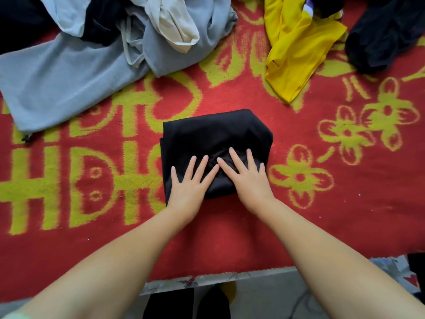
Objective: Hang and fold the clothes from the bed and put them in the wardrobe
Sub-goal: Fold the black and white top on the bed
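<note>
Folded black garment (216, 143), mid-bed: left hand (187, 183) and right hand (250, 178) flat-fingered on its near half, likely pressing folds flat.

A folded black fabric garment (216, 143) lies on the red bed blanket with yellow-green flower pattern (322, 215). The left hand (190, 183) and right hand (247, 174) press flat on its near half, fingers (232, 155) straight and spread, index fingertips nearly touching. Beyond lie a crumpled pale grey garment (69, 81), a bright yellow garment (296, 49) and a dark navy garment (386, 35).
</note>
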`<state>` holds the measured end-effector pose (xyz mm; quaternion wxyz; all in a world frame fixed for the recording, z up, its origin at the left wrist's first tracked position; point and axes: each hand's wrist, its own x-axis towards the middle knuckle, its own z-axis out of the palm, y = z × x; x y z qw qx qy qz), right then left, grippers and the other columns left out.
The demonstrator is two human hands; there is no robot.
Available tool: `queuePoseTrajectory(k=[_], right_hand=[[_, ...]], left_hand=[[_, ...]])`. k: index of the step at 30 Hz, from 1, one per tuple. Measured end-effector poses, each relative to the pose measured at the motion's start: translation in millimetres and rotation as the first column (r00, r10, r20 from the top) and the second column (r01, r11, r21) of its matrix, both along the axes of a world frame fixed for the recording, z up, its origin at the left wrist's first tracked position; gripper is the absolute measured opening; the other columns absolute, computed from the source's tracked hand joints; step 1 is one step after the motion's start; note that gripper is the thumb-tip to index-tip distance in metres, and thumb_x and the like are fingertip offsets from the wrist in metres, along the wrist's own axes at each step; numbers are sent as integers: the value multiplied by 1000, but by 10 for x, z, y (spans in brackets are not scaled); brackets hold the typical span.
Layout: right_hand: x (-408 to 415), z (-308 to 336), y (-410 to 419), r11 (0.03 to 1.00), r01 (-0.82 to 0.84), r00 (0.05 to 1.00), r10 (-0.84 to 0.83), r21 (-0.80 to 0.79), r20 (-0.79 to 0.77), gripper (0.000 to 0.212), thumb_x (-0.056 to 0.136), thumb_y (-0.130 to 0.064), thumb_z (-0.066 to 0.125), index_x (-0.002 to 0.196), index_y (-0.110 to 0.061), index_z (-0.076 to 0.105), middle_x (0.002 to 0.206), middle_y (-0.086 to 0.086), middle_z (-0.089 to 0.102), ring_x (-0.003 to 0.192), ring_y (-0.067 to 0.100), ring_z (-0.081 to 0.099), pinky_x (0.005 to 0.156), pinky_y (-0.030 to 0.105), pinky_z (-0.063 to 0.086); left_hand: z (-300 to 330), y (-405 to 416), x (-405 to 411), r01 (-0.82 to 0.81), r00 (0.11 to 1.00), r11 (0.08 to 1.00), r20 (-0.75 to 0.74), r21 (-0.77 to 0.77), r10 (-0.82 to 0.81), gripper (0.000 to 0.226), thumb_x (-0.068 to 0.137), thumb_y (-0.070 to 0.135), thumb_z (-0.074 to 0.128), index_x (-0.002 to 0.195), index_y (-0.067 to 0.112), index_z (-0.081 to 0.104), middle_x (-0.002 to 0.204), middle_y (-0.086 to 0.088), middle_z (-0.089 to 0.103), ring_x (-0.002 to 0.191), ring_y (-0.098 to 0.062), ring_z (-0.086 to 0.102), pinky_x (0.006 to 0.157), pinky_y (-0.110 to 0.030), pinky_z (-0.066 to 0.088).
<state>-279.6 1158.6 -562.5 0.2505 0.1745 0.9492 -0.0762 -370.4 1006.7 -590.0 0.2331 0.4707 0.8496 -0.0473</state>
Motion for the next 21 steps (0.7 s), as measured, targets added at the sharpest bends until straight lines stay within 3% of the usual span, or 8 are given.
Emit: queuePoseTrajectory(k=[4,7,13,18,21], right_hand=[[-205,330,101,998,9,1000,-8,-65,22,72,96,-2,39,152,-37,12,161,-4,5,146,38,9,102,45,41],[-343,747,151,998,22,1000,-22,-54,-3,71,96,-2,40,152,-37,13,161,-4,10,145,36,14,97,42,44],[-393,1678,85,997,-79,996,79,12,-51,82,91,-21,64,152,-35,11,158,0,15,140,35,22,92,44,48],[-107,2312,-311,958,-262,949,278,116,-147,75,95,-11,51,152,-36,8,159,0,12,143,35,18,86,42,51],[59,2589,-692,893,-409,879,441,189,-180,77,95,-15,53,152,-37,7,159,0,11,143,35,18,86,40,50]], left_hand=[[389,127,-340,-28,989,998,145,-53,36,80,95,0,40,151,36,-4,161,6,-3,148,-27,-1,113,-53,23],[820,210,-508,-49,990,999,133,-23,51,75,95,-2,36,152,34,2,161,5,4,147,-29,7,113,-48,27],[1720,56,-536,-23,999,999,-46,31,24,78,94,1,43,152,31,0,160,1,10,145,-31,15,110,-43,32],[2349,-506,-94,-52,968,997,-244,49,63,77,95,6,47,153,27,0,159,-3,13,144,-33,19,108,-43,34],[2602,-1014,272,-114,938,992,-325,50,124,72,97,8,41,153,24,-2,160,-5,13,143,-33,20,109,-43,33]])
